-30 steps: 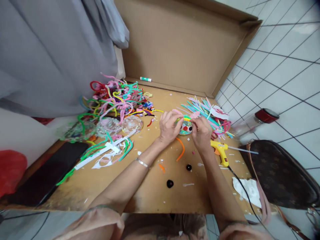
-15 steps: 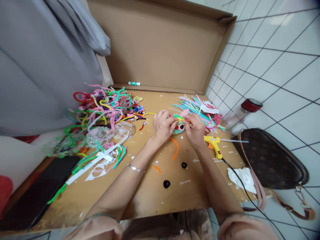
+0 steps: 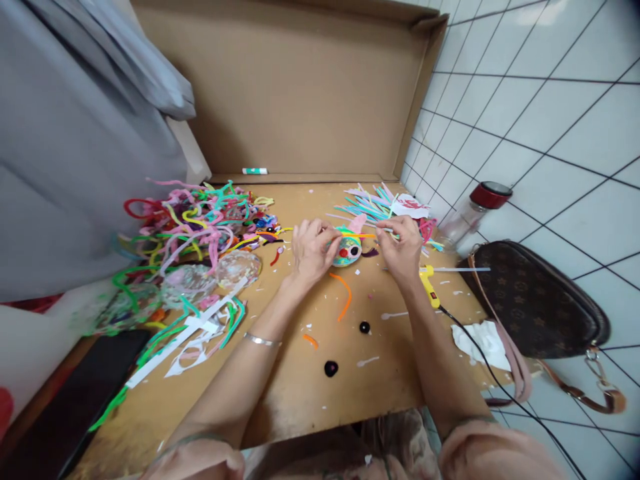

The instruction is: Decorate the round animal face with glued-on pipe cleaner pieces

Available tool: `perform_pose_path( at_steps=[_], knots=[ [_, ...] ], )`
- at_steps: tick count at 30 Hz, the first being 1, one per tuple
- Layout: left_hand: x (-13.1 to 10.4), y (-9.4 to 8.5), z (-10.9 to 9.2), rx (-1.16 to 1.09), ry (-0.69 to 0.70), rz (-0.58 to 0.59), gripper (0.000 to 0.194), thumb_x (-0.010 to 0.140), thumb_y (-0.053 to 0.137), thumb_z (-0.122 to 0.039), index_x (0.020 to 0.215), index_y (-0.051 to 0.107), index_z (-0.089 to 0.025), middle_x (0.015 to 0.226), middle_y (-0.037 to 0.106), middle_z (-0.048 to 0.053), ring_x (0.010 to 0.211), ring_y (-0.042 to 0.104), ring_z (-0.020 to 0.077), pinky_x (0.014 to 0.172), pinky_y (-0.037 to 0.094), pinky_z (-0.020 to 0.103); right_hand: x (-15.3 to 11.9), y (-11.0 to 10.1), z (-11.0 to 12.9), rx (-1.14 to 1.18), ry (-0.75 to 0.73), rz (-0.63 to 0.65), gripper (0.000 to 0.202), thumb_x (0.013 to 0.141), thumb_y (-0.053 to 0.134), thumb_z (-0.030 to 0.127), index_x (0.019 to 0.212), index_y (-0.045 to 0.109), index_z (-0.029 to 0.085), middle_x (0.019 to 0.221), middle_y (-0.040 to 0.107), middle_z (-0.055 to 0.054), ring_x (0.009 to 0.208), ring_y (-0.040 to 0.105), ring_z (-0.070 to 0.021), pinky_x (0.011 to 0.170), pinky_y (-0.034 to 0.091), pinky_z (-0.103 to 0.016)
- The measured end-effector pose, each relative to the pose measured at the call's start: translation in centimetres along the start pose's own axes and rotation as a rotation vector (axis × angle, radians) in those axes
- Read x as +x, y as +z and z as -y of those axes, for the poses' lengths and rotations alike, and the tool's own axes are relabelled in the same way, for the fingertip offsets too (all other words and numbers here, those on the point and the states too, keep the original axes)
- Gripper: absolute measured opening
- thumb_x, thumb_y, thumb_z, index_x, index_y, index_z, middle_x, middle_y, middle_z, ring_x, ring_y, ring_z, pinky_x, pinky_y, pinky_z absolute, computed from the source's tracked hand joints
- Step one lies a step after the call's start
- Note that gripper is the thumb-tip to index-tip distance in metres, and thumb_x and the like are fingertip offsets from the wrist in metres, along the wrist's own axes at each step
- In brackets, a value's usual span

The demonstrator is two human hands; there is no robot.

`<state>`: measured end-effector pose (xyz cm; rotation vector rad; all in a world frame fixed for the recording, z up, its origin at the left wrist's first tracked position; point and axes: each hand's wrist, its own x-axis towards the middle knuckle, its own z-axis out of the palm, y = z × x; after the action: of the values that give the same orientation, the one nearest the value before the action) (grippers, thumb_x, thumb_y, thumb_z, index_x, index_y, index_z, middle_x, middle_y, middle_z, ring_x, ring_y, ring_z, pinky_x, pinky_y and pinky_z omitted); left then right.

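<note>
A straight orange pipe cleaner spans the gap between my hands, across the upper part of a round green craft face. That face has a black-and-white eye, a red spot and a pink ear-like piece on top. My left hand pinches the pipe cleaner's left end, its fingers against the craft's left edge. At the other end, my right hand is closed with thumb and fingertips together, apart from the craft. A curved orange pipe cleaner lies just below, and two black pompoms rest nearer me.
Tangled pipe cleaners and clear plastic pieces cover the left. Straight pipe cleaners lie behind my right hand. A yellow glue gun, its cord, a tissue, a bottle and a brown bag occupy the right.
My right hand has moved right, away from the craft face. The orange pipe cleaner now shows stretched between both hands, and more of the face is visible. The view has shifted slightly.
</note>
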<state>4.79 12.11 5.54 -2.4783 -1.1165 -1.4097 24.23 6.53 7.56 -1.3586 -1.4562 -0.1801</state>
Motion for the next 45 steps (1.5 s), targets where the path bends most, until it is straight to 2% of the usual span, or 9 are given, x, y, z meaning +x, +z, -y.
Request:
perform_pose_path(
  at_steps=[5, 11, 18, 22, 25, 29, 34, 40, 45],
  knots=[
    [0.0, 0.0, -0.5, -0.004, 0.026, 0.015, 0.024, 0.096, 0.054, -0.037, 0.09, 0.073, -0.024, 0.093, 0.066, 0.007, 0.088, 0.051, 0.0226, 0.077, 0.034, 0.037, -1.0, 0.9, 1.6, -0.236, -0.151, 0.116, 0.016, 0.09, 0.058, 0.023, 0.093, 0.074, 0.024, 0.099, 0.063, -0.008, 0.095, 0.053, -0.0252, 0.085, 0.041, -0.041],
    [0.0, -0.1, -1.0, -0.033, 0.026, 0.067, 0.02, 0.095, 0.056, -0.034, 0.091, 0.073, -0.024, 0.094, 0.068, 0.007, 0.093, 0.052, 0.0236, 0.078, 0.033, 0.038, -1.6, 1.8, 1.6, -0.336, -0.183, 0.108, 0.018, 0.093, 0.055, 0.022, 0.084, 0.071, 0.022, 0.096, 0.062, -0.008, 0.091, 0.049, -0.0247, 0.079, 0.035, -0.038],
    [0.2, -0.6, -1.7, 0.04, 0.079, 0.135, 0.02, 0.096, 0.055, -0.032, 0.096, 0.075, -0.027, 0.093, 0.072, 0.007, 0.098, 0.052, 0.0256, 0.077, 0.031, 0.039, -2.1, 2.3, 2.0, -0.311, -0.175, 0.128, 0.021, 0.095, 0.053, 0.025, 0.084, 0.071, 0.022, 0.094, 0.063, -0.007, 0.092, 0.05, -0.0243, 0.083, 0.037, -0.039],
    [0.4, -0.8, -1.4, 0.081, 0.066, 0.155, 0.021, 0.097, 0.055, -0.031, 0.093, 0.075, -0.027, 0.092, 0.073, 0.007, 0.095, 0.053, 0.0252, 0.076, 0.031, 0.039, -1.7, 2.1, 1.7, -0.165, -0.105, 0.108, 0.017, 0.092, 0.058, 0.028, 0.083, 0.071, 0.022, 0.096, 0.065, -0.007, 0.096, 0.055, -0.0245, 0.088, 0.041, -0.04],
    [0.5, -0.9, -0.8, 0.1, 0.035, 0.148, 0.021, 0.097, 0.055, -0.033, 0.093, 0.075, -0.027, 0.092, 0.073, 0.007, 0.092, 0.052, 0.0249, 0.076, 0.032, 0.039, -0.8, 1.6, 0.3, 0.05, 0.035, 0.023, 0.017, 0.089, 0.057, 0.03, 0.092, 0.071, 0.022, 0.098, 0.068, -0.007, 0.096, 0.06, -0.0232, 0.088, 0.046, -0.039],
    [0.6, -0.8, -0.3, 0.114, 0.005, 0.156, 0.024, 0.098, 0.052, -0.036, 0.095, 0.074, -0.026, 0.093, 0.073, 0.008, 0.089, 0.052, 0.0251, 0.078, 0.032, 0.04, -0.2, 1.9, -2.1, 0.322, 0.391, -0.112, 0.02, 0.082, 0.056, 0.032, 0.089, 0.07, 0.019, 0.088, 0.07, -0.005, 0.082, 0.062, -0.0197, 0.08, 0.049, -0.035],
    [0.6, -0.5, -0.1, 0.116, 0.02, 0.167, 0.024, 0.098, 0.051, -0.035, 0.096, 0.072, -0.025, 0.097, 0.073, 0.008, 0.092, 0.052, 0.0256, 0.079, 0.033, 0.041, -0.8, 3.7, -3.3, 0.555, 0.817, -0.057, 0.008, 0.071, 0.061, 0.027, 0.073, 0.063, 0.02, 0.066, 0.063, 0.002, 0.063, 0.056, -0.0132, 0.064, 0.047, -0.027],
    [0.6, -0.5, 0.0, 0.136, 0.015, 0.162, 0.024, 0.099, 0.049, -0.035, 0.094, 0.069, -0.023, 0.097, 0.073, 0.008, 0.092, 0.053, 0.026, 0.082, 0.032, 0.041, -1.2, 4.3, -2.5, 0.705, 1.017, 0.063, 0.01, 0.068, 0.068, 0.022, 0.067, 0.058, 0.02, 0.062, 0.061, 0.004, 0.057, 0.056, -0.0093, 0.059, 0.046, -0.022],
    [0.6, -0.7, 0.0, 0.141, 0.016, 0.184, 0.023, 0.099, 0.048, -0.034, 0.095, 0.068, -0.024, 0.097, 0.075, 0.007, 0.096, 0.055, 0.0265, 0.083, 0.032, 0.042, -1.2, 4.3, -1.9, 0.732, 1.087, 0.149, 0.006, 0.072, 0.067, 0.02, 0.071, 0.061, 0.02, 0.062, 0.063, 0.004, 0.056, 0.055, -0.0071, 0.056, 0.044, -0.018]
  ],
)
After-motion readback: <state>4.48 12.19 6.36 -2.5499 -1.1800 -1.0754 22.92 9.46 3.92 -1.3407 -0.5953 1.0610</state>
